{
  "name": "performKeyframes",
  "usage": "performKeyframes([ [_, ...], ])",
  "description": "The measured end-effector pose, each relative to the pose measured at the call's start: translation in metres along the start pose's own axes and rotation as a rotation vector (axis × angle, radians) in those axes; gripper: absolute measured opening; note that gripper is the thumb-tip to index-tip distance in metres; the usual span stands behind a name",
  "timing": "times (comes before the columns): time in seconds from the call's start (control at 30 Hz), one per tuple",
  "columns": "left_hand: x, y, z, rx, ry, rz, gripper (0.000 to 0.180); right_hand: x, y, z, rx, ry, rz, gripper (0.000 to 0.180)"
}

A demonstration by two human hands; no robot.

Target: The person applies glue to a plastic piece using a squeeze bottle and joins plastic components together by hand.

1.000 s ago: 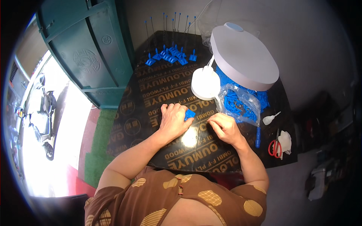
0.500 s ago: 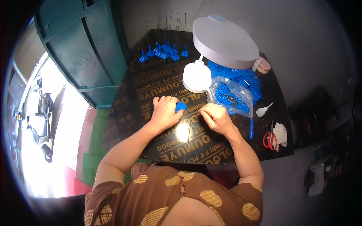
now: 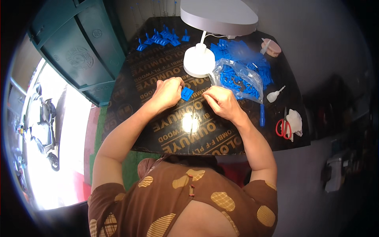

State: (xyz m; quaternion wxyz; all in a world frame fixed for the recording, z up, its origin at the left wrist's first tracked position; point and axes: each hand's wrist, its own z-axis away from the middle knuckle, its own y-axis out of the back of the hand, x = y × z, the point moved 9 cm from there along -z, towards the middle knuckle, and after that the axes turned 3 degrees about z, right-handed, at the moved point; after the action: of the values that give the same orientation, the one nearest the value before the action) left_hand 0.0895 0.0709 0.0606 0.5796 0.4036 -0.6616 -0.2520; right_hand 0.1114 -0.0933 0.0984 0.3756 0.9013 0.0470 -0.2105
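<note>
My left hand pinches a small blue plastic piece just above the dark board table. Close beside it on the right, my right hand has its fingers curled together near that piece; whether it holds something thin I cannot tell. A clear bag of blue plastic parts lies right behind my right hand. A white desk lamp stands just beyond both hands, its round head overhanging the table's back.
Several assembled blue pieces stand in a row at the table's back. A blue pen-like tool, red-handled scissors, a white cloth and a small white squeeze bottle lie at the right. A green door is at left.
The view has shifted, so the table and lamp sit higher in the picture. Both hands stay together at the blue piece in the middle of the table.
</note>
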Motion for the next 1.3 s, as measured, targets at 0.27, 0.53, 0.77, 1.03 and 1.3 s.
performKeyframes([
  [0.27, 0.024, -0.008, 0.014, 0.080, -0.069, -0.239, 0.030, 0.003, -0.001, 0.003, -0.001, -0.002, 0.020, 0.003],
  [0.53, 0.032, 0.006, 0.024, 0.290, -0.262, -0.054, 0.019, -0.004, -0.004, 0.002, -0.029, 0.007, 0.021, 0.006],
  [0.77, 0.042, 0.013, 0.031, 0.217, -0.217, 0.444, 0.019, 0.005, -0.007, 0.005, -0.008, -0.210, -0.085, 0.032],
  [1.03, 0.051, 0.010, 0.037, 0.097, -0.309, 0.449, 0.022, 0.008, -0.019, 0.007, -0.083, -0.255, -0.215, 0.037],
  [1.3, 0.031, 0.011, 0.030, 0.240, -0.231, 0.466, 0.019, 0.022, -0.020, 0.010, 0.134, -0.590, -0.786, 0.031],
])
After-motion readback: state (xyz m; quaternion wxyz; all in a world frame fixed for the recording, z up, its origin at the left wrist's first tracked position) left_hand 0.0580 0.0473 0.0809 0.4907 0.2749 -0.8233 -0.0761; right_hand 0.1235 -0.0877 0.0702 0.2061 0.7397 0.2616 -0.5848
